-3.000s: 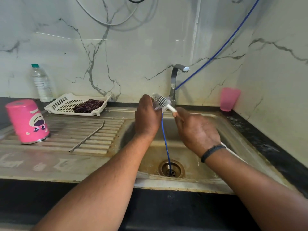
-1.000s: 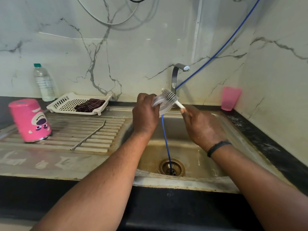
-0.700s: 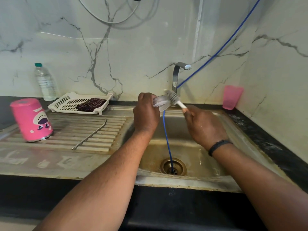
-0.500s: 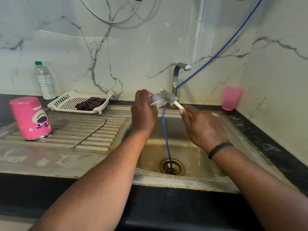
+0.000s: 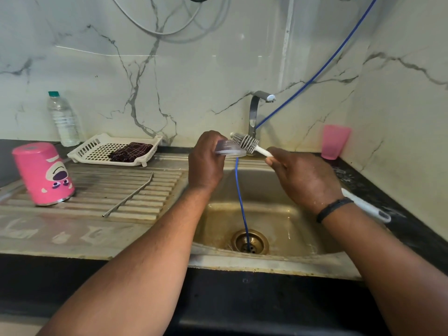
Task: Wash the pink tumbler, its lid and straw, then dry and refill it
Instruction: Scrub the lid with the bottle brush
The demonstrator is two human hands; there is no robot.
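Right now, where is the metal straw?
The metal straw lies flat on the ribbed draining board left of the sink basin, between the upturned pink tumbler and the person's left hand, in front of the white tray.

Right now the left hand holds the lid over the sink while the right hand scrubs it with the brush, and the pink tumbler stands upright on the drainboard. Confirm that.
One detail is wrong. The head view shows the pink tumbler upside down on the drainboard, rim down and leaning. The rest holds: the left hand holds the lid over the sink while the right hand scrubs it with the brush.
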